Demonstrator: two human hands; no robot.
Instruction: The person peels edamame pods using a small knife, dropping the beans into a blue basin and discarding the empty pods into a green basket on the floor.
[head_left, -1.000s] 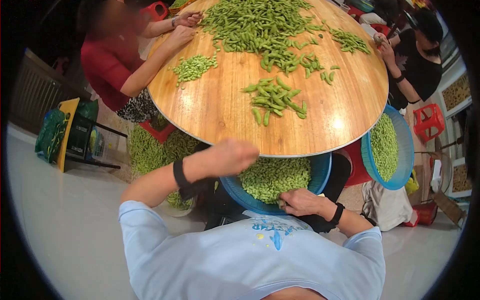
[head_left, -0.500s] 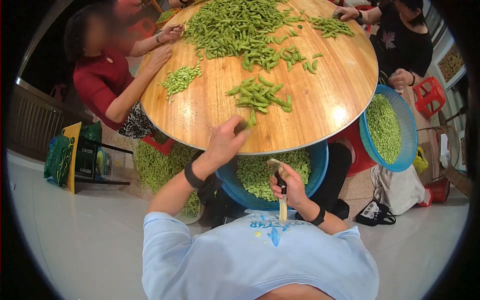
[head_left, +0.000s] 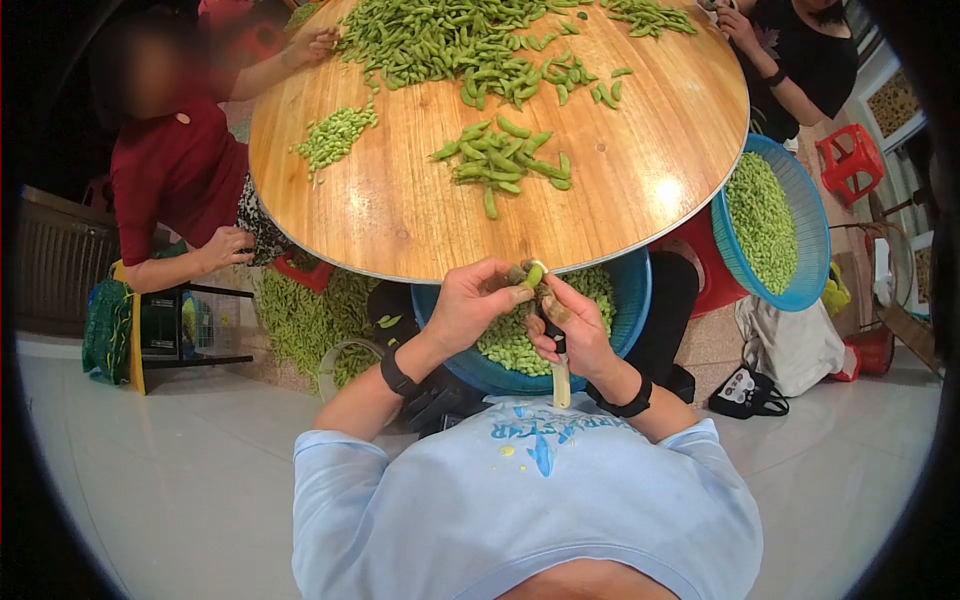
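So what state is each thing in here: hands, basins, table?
Left hand: shut on pod.
Right hand: shut on tool, handle pointing down.
Near basin: part full of beans.
Right basin: nearly full of beans.
Table: strewn with pods.

Light is bright and even, falling from overhead. Two white patches of glare sit on the varnished bench (head_left: 668, 192), a strong one at the right and a fainter one at the left. The pale floor (head_left: 150, 480) gives back a dull sheen. Shade lies under the bench's near edge and darkens the blue basin (head_left: 490, 380). The left hand (head_left: 478, 303), right hand (head_left: 572, 330), pod (head_left: 534, 274) and pale-handled knife (head_left: 561, 385) are sharp and evenly lit. The fisheye lens bows the edges, the corners are black, and the far left is dim.
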